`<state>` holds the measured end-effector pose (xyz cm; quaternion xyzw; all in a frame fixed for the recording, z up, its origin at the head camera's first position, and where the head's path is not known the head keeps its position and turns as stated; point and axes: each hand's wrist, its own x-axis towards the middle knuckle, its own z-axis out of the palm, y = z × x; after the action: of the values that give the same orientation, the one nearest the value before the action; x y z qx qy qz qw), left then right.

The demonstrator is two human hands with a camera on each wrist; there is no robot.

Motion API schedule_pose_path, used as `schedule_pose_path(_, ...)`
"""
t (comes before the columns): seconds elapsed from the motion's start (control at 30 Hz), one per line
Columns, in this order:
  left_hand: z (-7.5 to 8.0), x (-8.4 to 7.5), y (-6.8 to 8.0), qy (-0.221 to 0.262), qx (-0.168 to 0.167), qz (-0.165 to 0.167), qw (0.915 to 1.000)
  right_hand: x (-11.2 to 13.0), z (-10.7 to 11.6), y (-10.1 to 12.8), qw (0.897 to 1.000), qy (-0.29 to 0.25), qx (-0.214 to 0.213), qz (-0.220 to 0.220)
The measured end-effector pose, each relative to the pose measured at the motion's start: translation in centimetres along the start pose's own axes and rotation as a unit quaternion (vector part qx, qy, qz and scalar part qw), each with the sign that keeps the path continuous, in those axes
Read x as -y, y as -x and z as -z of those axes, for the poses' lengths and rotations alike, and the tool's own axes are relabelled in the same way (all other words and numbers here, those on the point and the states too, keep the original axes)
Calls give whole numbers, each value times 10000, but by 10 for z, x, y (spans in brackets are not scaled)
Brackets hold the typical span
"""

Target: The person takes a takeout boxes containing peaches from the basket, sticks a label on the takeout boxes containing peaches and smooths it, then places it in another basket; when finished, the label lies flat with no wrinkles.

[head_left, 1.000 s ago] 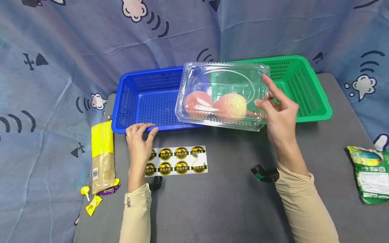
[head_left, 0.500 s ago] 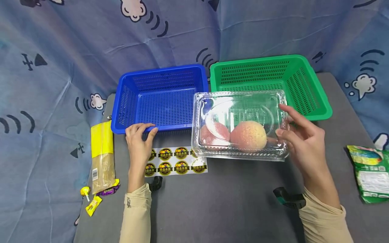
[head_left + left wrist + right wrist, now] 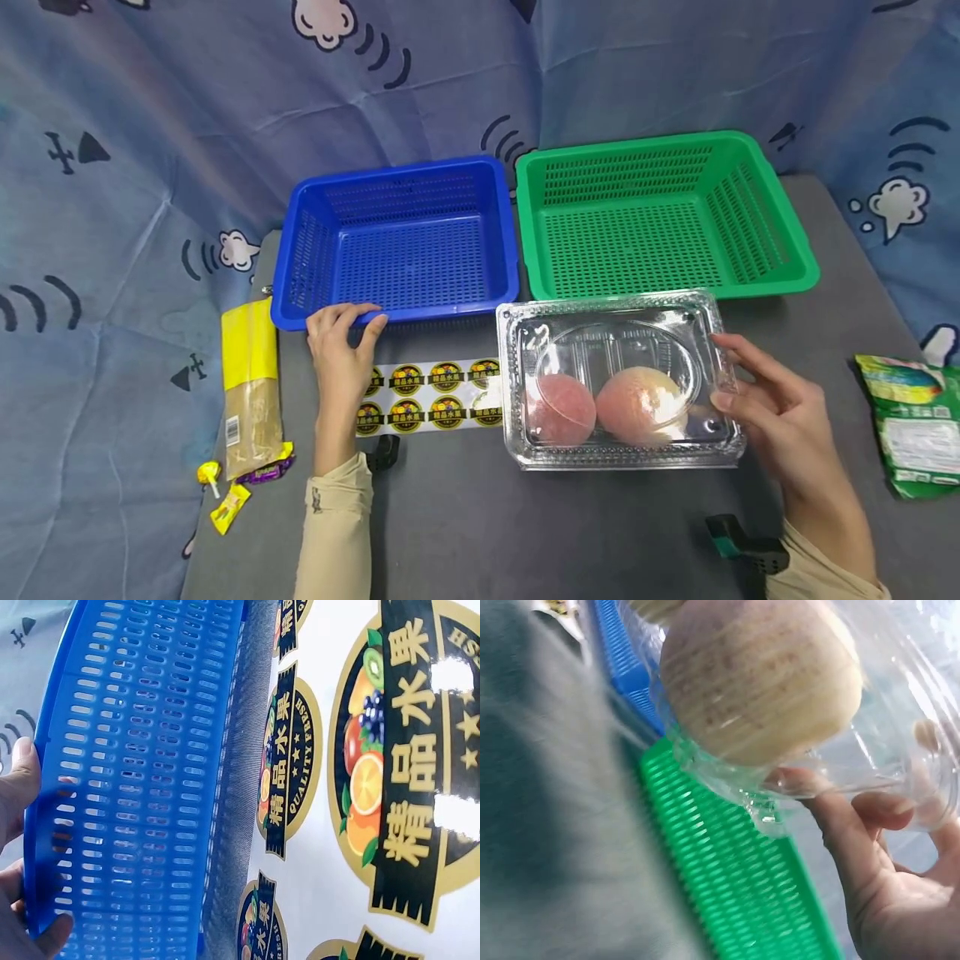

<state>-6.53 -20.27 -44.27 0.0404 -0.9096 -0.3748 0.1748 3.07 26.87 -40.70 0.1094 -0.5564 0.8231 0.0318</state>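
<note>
two hands are at work near the middle of the frame. the right hand (image 3: 780, 408), at the lower right, grips the right end of a clear plastic box (image 3: 618, 379), thumb on the lid edge and fingers curled under the side; the right wrist view shows its fingers (image 3: 840, 825) pressed against the box's underside. the box sits lid closed, low over or on the grey table (image 3: 525, 517) at centre right of the frame; contact with the table cannot be told. two peaches (image 3: 600, 407) lie side by side inside it. the box's left edge overlaps the right end of a sticker sheet (image 3: 435, 396), which lies flat in the middle of the frame.

the left hand (image 3: 341, 342), left of centre, rests on the front rim of the blue basket (image 3: 405, 242), fingers curled over the rim and the heel of the hand on the left end of the sticker sheet. just right of the blue basket, in the upper right, stands a green basket (image 3: 660, 217), directly behind the box.

at the left edge of the table lie a yellow and brown packet (image 3: 251, 387) and small yellow sweets (image 3: 221, 492). a green bag (image 3: 911, 425) lies at the far right edge.
</note>
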Motion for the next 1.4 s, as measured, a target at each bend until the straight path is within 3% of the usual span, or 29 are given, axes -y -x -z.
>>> schedule_pose_path(0.17, -1, 0, 0, 3, 52, 42, 10000, -14, 13, 18, 9993, -201, -34, -324)
schedule_pose_path(0.4, 1, 0, 0, 23, 36, 49, 10000, -22, 20, 25, 9945, 397, -404, -877)
schedule_pose_path(0.67, 0, -1, 0, 34, 25, 17, 10000, -30, 24, 24, 9857, 960, -470, -1306)
schedule_pose_path(1.0, 2, -1, -1, -19, 69, 151, 9999, -39, 30, 20, 9880, 704, -247, -1349)
schedule_pose_path(1.13, 2, -2, -2, -1, 50, 108, 9999, -41, 30, 17, 9863, 887, -249, -1372)
schedule_pose_path(1.3, 2, -2, -2, 33, 65, 76, 9999, -39, 32, 15, 9733, 1741, -277, -1468)
schedule_pose_path(1.4, 2, -2, -1, 12, 72, 115, 9999, -35, 34, 14, 9581, 2378, -167, -1587)
